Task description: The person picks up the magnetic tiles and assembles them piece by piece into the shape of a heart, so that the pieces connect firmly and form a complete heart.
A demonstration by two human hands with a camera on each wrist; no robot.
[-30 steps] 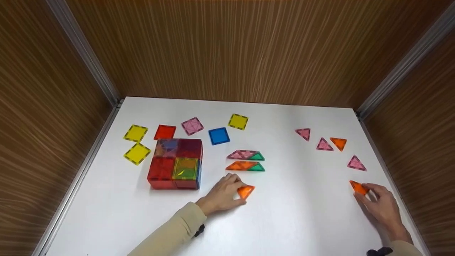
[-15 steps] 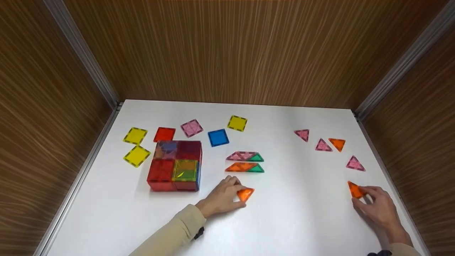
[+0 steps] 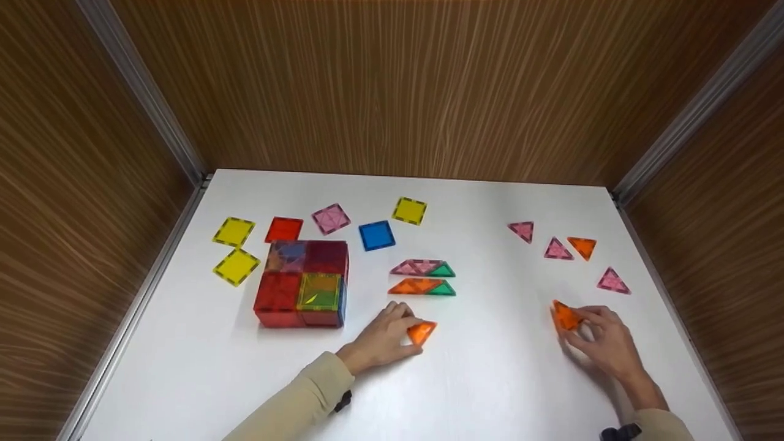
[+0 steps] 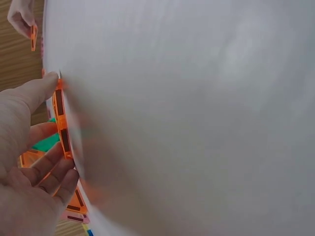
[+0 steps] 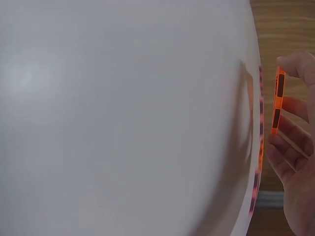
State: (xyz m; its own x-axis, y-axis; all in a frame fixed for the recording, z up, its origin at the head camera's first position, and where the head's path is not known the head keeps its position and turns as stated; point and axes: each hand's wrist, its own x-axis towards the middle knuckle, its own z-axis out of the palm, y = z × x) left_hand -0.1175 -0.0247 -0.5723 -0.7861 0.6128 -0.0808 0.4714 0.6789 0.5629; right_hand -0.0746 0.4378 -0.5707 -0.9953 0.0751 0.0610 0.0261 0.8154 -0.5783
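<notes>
Enclosure: brown wood-grain panels (image 3: pixel 392 92) at the back and both sides.
Surface: a smooth white table (image 3: pixel 490 380).
Block: a boxy translucent plastic block (image 3: pixel 278 291), mostly red, with a yellow-framed square at its near right corner; it sits on the left half.
Left grip: the left hand (image 3: pixel 381 337), right of the block and nearer the wearer, pinches an orange translucent triangular tile (image 3: pixel 421 333) between thumb and fingers; whether the tile touches the surface I cannot tell.
Right grip: the right hand (image 3: pixel 603 343), well apart on the right, pinches a second orange triangular tile (image 3: pixel 566 316) by its edges, raised off the table.
Strips: a pink-and-green trapezoid strip (image 3: pixel 422 268) lies just behind an orange-and-green trapezoid strip (image 3: pixel 422 287), both beyond the left hand.
Squares: two yellow square tiles (image 3: pixel 236 266) left of the block; a red square tile (image 3: pixel 284 229) right behind it; then pink (image 3: pixel 331 219), blue (image 3: pixel 376 236) and yellow (image 3: pixel 410 211) ones towards the right.
Loose triangles: three pink triangular tiles (image 3: pixel 613 281) and one orange loose triangle (image 3: pixel 582 247), beyond the right hand.
</notes>
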